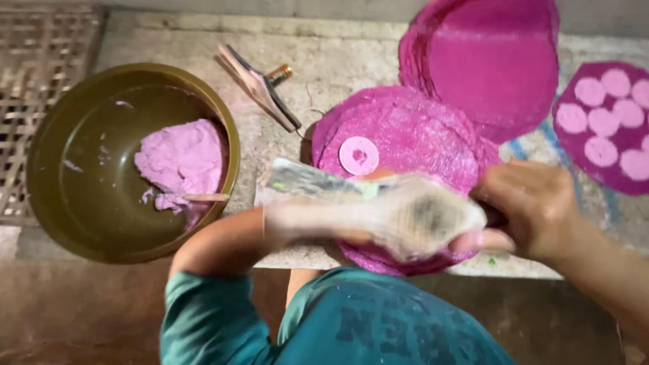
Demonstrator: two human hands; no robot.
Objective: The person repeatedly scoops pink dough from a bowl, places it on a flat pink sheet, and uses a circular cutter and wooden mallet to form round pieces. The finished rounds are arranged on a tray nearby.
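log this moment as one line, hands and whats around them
left hand: hidden behind blurred pale tool | right hand: gripping tool's end | below: magenta disc stack with pink dough round | left: bowl of pink dough

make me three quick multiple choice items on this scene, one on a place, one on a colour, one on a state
1. Where is the pink dough?
A. in the olive bowl
B. on the grate
C. on the tray

2. What colour are the stacked round sheets?
A. green
B. magenta
C. white

3. How does the right hand stand?
A. flat on the slab
B. closed around the end of a blurred pale tool
C. inside the bowl

Answers: 1 A, the lump lies against the bowl's inner wall; 2 B, both stacks are magenta; 3 B, its fingers wrap the tool's end.
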